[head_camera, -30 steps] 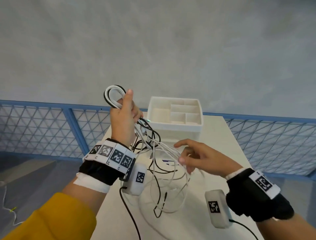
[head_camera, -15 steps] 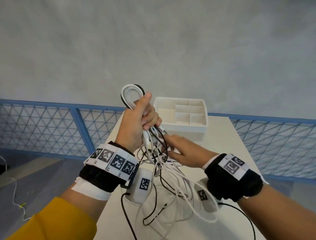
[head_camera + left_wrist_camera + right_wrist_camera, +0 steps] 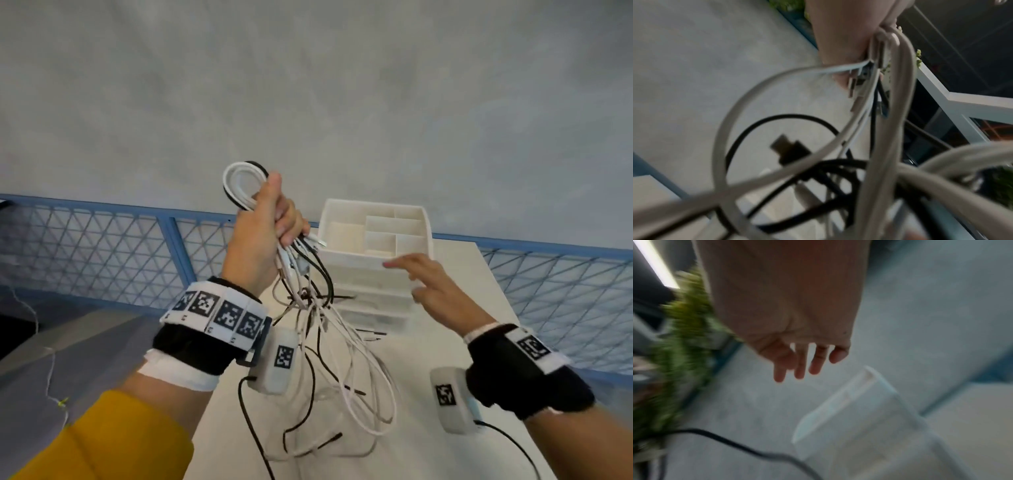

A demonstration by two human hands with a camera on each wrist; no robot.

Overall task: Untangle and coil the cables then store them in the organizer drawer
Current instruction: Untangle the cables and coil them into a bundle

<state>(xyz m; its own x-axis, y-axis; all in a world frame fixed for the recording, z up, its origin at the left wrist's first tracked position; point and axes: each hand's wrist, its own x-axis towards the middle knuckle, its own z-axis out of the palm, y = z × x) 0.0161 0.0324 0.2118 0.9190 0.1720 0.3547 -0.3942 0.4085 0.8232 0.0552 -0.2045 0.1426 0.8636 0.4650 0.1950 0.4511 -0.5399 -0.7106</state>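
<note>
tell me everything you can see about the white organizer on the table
The organizer is a white, plastic-looking box standing upright at the far end of the table. Its open top tray is split by dividers into several compartments, all of which look empty. Translucent drawer fronts show below. The right hand, fingers spread, hovers near its front right corner; contact is unclear.

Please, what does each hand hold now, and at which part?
The left hand grips the cable bundle near its top, just below the folded loop; the rest hangs tangled. The right hand holds nothing, fingers spread near the organizer.
</note>
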